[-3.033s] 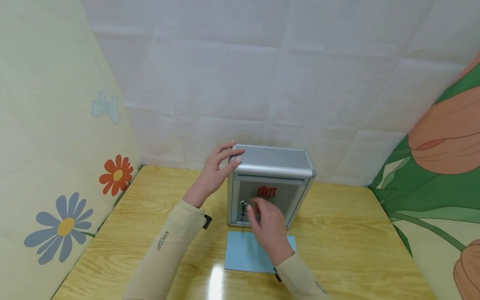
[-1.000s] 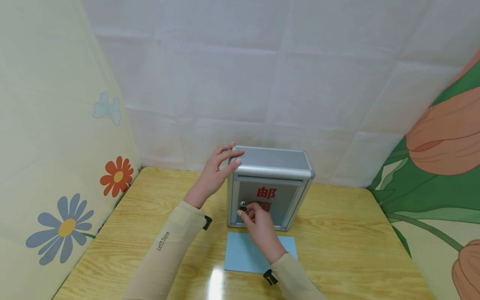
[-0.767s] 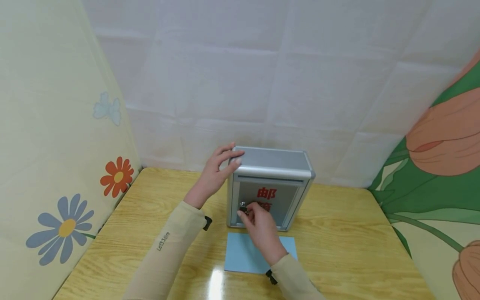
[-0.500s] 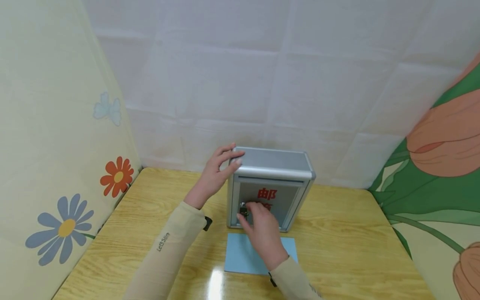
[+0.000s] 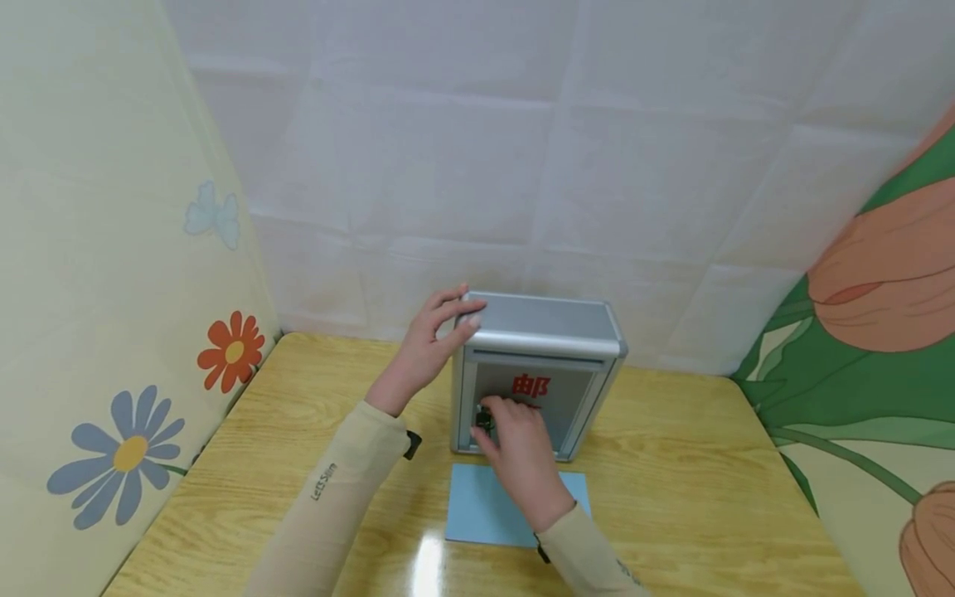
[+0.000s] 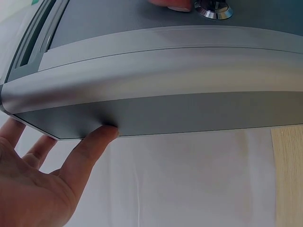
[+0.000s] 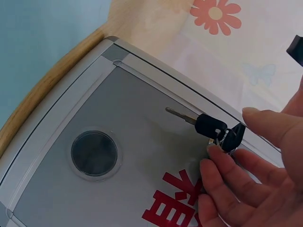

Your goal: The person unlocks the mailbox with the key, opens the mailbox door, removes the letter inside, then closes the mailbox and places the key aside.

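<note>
A grey metal mailbox point(image 5: 540, 315) with a silver frame and red characters stands upright on the table. My left hand point(image 5: 424, 344) rests with straight fingers on its upper left corner; the thumb point(image 6: 102, 137) touches the box in the left wrist view. At the lock point(image 6: 213, 8), left on the door, my right hand point(image 5: 525, 460) is spread around the black-headed keys point(image 7: 210, 126). In the right wrist view the thumb stands apart from the keys, and the fingertips are close beneath the ring. Whether those fingertips touch the keys is unclear.
A light blue sheet point(image 5: 477, 506) lies flat in front of the mailbox, partly under my right forearm. The wood-grain table point(image 5: 709, 464) extends to both sides. White cloth point(image 5: 433, 149) hangs behind, with flowered cloths on the left and right.
My right hand has come left to the lock since three seconds ago. It pinched a key a second ago; its thumb and fingers have since spread. The left hand stays put.
</note>
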The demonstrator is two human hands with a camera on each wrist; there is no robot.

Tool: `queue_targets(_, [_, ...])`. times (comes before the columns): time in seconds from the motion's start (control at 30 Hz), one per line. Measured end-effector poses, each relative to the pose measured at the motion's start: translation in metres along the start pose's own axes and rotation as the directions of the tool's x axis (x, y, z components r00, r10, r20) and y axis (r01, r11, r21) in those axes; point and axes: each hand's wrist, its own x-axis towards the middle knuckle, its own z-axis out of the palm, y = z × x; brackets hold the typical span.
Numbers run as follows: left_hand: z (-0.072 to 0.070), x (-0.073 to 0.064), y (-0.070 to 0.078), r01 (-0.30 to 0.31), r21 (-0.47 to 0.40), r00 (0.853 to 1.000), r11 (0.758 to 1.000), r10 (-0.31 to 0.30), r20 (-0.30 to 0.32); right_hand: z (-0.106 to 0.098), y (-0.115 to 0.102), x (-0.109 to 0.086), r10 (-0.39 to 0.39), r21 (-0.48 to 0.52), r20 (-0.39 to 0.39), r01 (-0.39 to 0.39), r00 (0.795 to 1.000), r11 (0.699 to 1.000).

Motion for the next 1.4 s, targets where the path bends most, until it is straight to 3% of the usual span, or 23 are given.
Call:
queue_targets(0.53, [0.001, -0.001, 0.000, -0.002, 0.011, 1.000, 1.000, 0.002, 0.003, 0.003, 0.007, -0.003, 0.000, 0.055, 0.023, -0.001, 1.000, 0.998])
queue_targets(1.0, [0.001, -0.002, -0.001, 0.000, 0.007, 1.000, 1.000, 0.000, 0.010, -0.003, 0.016, -0.013, -0.056, 0.129, 0.077, 0.046, 0.995, 0.991])
queue_targets(1.2, [0.002, -0.001, 0.001, 0.000, 0.006, 1.000, 1.000, 0.000, 0.007, -0.016, 0.021, -0.028, 0.007, 0.174, 0.107, -0.026, 0.994, 0.984])
queue_targets(1.4, [0.000, 0.001, 0.001, -0.007, 0.013, 1.000, 1.000, 0.007, 0.004, -0.024, 0.043, -0.045, 0.096, 0.184, 0.204, -0.135, 0.974, 0.974])
